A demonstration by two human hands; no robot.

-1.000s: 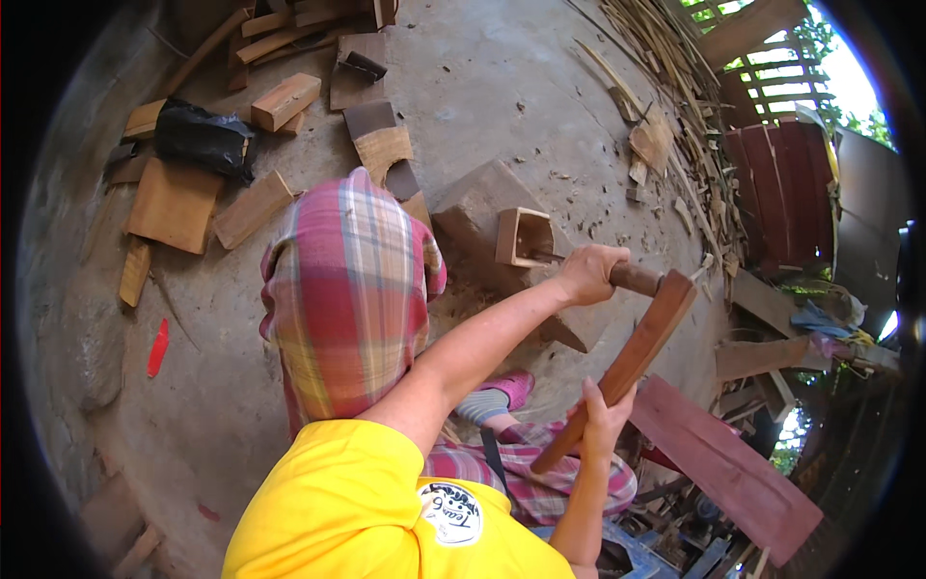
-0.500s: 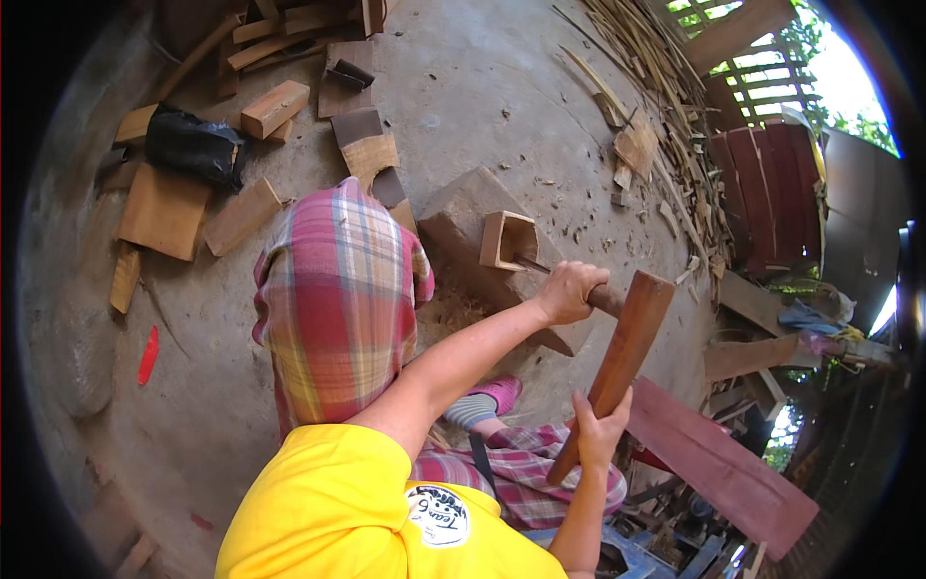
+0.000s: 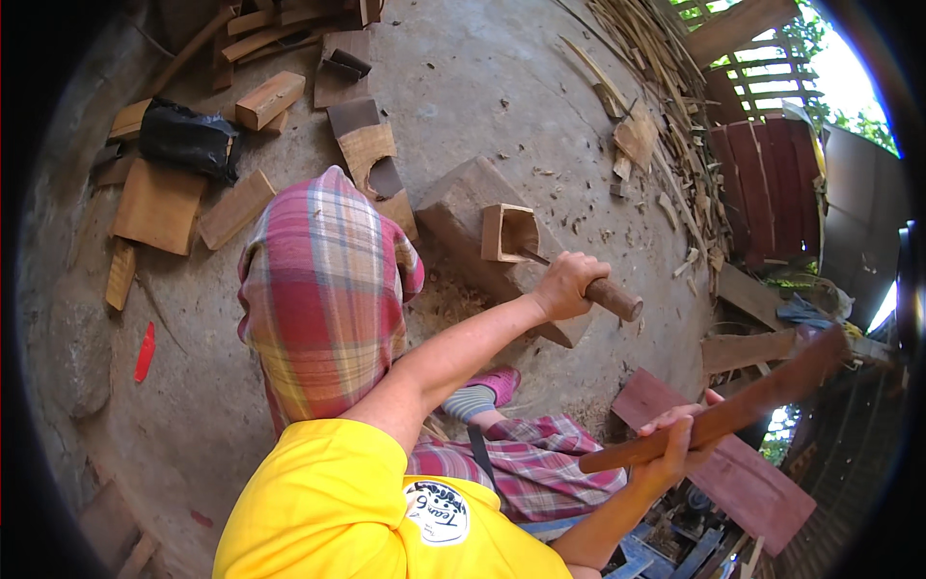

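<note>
My left hand [image 3: 569,285] grips the round wooden handle [image 3: 614,297] of a chisel, whose thin metal blade [image 3: 535,257] reaches into a hollowed, box-shaped wooden piece [image 3: 494,232]. That piece rests on a heavy weathered wood block [image 3: 449,227]. My right hand [image 3: 675,444], out at the lower right, holds a long reddish wooden bar [image 3: 752,394] as a mallet, tilted up to the right and slightly blurred, apart from the chisel handle. My left arm lies beside a bent knee covered in plaid cloth [image 3: 318,280]; a pink slipper [image 3: 500,384] shows below it.
Offcuts and blocks [image 3: 236,207] lie at the left, with a black plastic-wrapped bundle [image 3: 188,140]. Long scrap strips [image 3: 637,58] and chips pile along the right. A reddish plank [image 3: 757,492] slants at the lower right, near blue metal equipment [image 3: 646,555].
My right hand has swung the bar rightward, away from the end of the chisel handle, turning it flatter. My left hand stays on the chisel.
</note>
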